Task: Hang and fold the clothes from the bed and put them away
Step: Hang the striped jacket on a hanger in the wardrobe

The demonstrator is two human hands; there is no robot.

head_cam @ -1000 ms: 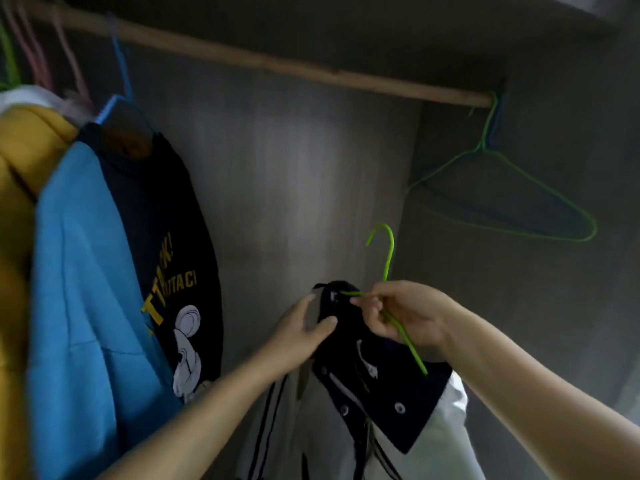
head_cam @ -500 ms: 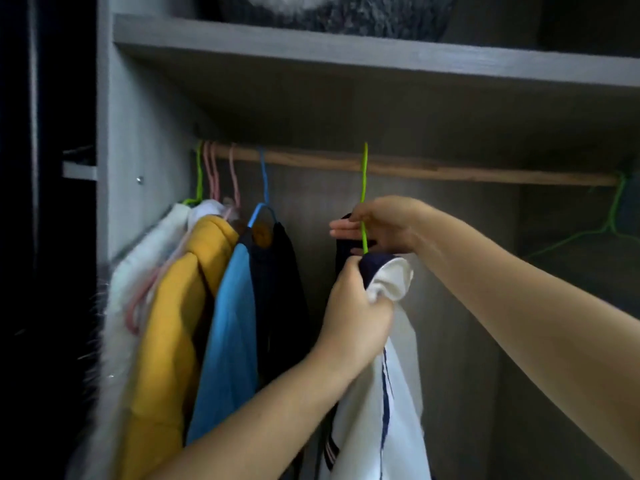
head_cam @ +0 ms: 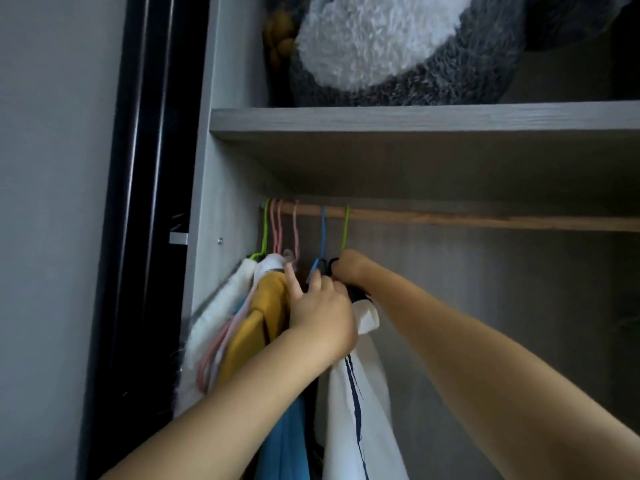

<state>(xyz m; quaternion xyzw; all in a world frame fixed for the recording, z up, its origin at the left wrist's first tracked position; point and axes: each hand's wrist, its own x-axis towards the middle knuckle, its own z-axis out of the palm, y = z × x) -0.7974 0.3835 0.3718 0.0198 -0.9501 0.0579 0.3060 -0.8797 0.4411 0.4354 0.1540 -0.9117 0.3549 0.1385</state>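
Head view, the only one. A white garment with navy stripes and a navy collar [head_cam: 360, 393] hangs on a thin green wire hanger [head_cam: 345, 227], whose hook sits over the round wooden closet rail [head_cam: 485, 219], just right of a blue wire hanger [head_cam: 322, 233]. The garment's long axis runs vertical, collar up at the hook, hem down out of frame; the rail runs left to right. The right hand [head_cam: 349, 270] is curled at the hanger neck, directly below the hook, gripping hanger and collar together; exact finger placement is hidden. The left hand [head_cam: 320, 315] is nearer the camera and slightly lower left, fingers partly extended, touching the dark collars between the new garment and the hung clothes; whether it pinches cloth I cannot tell. Left of it hang a mustard-yellow top [head_cam: 256, 327], a blue top [head_cam: 284, 441] and a white fluffy garment [head_cam: 214, 323], packed against the grey wardrobe side panel [head_cam: 211, 202]. A grey shelf [head_cam: 415, 121] above carries a grey and white plush toy [head_cam: 381, 46]. Judgement: hanging is nearly complete. The deciding relation is the garment directly below and between both hands, hook seated on the rail; the right hand is nearer the hook.
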